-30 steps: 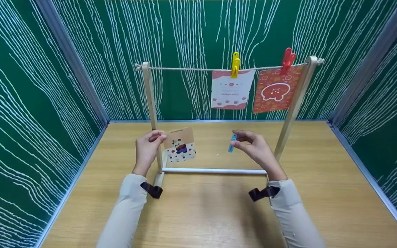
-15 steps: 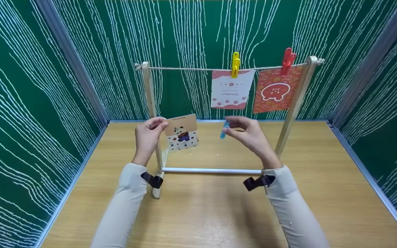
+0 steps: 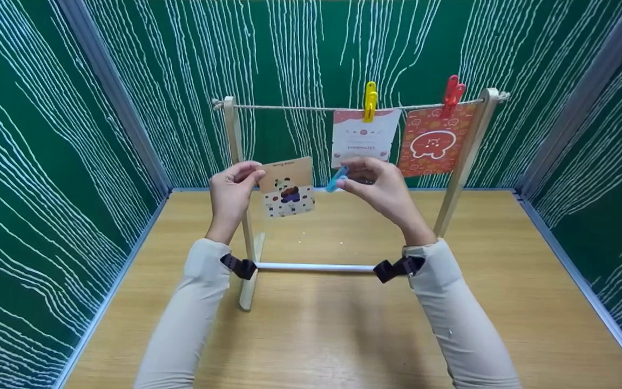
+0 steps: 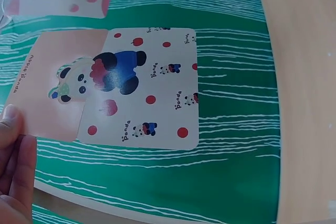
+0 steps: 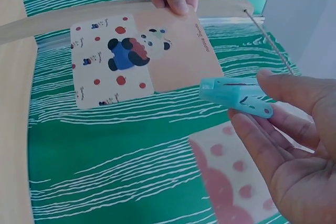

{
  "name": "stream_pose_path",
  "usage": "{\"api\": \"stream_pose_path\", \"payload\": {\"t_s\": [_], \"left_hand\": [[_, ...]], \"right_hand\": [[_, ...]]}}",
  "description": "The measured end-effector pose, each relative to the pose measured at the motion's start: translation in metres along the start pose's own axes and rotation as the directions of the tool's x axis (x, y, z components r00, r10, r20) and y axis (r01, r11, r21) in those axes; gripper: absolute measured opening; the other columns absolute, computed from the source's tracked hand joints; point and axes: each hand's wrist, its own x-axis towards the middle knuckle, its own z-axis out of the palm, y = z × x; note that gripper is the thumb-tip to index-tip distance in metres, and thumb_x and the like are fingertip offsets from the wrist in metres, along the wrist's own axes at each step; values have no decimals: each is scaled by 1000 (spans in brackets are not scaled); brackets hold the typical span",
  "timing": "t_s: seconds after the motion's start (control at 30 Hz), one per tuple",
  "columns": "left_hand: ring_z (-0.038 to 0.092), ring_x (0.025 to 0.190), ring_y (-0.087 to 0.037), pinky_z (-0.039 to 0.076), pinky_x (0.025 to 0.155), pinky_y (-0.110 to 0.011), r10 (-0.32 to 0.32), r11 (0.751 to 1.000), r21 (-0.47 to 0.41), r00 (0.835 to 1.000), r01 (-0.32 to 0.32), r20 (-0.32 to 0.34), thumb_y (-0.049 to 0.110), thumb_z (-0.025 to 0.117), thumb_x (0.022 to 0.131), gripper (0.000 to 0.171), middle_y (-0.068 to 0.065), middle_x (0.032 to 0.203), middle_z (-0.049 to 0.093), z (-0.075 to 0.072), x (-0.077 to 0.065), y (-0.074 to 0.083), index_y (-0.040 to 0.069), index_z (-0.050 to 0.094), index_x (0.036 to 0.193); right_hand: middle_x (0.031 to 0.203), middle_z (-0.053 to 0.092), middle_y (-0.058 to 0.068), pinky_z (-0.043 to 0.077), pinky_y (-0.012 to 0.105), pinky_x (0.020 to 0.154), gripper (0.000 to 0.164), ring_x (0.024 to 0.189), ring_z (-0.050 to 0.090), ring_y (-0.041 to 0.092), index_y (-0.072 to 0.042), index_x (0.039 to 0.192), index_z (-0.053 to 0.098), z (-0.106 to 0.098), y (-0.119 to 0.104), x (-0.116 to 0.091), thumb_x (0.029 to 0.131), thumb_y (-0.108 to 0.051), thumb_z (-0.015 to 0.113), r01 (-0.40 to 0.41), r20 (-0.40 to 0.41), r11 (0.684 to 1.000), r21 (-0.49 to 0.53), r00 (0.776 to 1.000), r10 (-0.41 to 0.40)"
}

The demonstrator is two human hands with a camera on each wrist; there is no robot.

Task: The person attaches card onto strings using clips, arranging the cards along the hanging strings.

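My left hand [image 3: 231,197] pinches the upper left corner of a panda card [image 3: 288,189], peach above and white with red spots below. The card hangs in the air below the rope [image 3: 289,108], beside the left post. Between thumb and fingers of my right hand [image 3: 378,189] is a light blue clothespin [image 5: 239,94], a short way right of the card and apart from it. Clipped to the rope by a yellow clothespin [image 3: 370,102] is a pink and white card [image 3: 364,135]. A red clothespin [image 3: 453,96] holds a red card [image 3: 435,141] at the right end.
The rope runs between a left wooden post [image 3: 234,129] and a right wooden post [image 3: 467,162]. A white bar [image 3: 316,267] joins them low down, above the wooden table [image 3: 311,335]. Green walls with white wavy lines [image 3: 289,48] surround the table on three sides.
Both hands have risen toward the rope, the left with the panda card and the right with the blue clothespin. The right hand has also moved left, closer to the card, and the clothespin has tilted.
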Motion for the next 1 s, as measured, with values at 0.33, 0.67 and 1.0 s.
{"api": "stream_pose_path", "payload": {"t_s": [0.33,0.67,1.0], "left_hand": [[70,87,-12,55,82,-21,69,997,-26,997,-70,-25,20,73,83,19,-7,96,74,-3,12,18,7,74,98],[70,90,-12,55,83,-21,95,995,-24,995,-96,-23,20,72,84,21,-7,99,74,-6,23,36,7,73,100],[69,89,-12,55,83,-22,79,996,-48,995,-81,-55,21,71,84,21,-7,100,74,-11,31,48,7,73,100]], "right_hand": [[108,71,13,55,23,84,36,96,70,21,-5,120,66,4,-27,17,85,-12,73,98,-45,995,4,994,-98],[105,73,10,55,21,80,30,94,71,17,-5,117,68,8,-49,28,87,-11,70,211,-155,977,36,967,-203],[101,74,11,55,21,81,24,89,71,13,-3,108,71,10,-68,43,84,-4,72,337,-281,941,33,907,-315]]}}
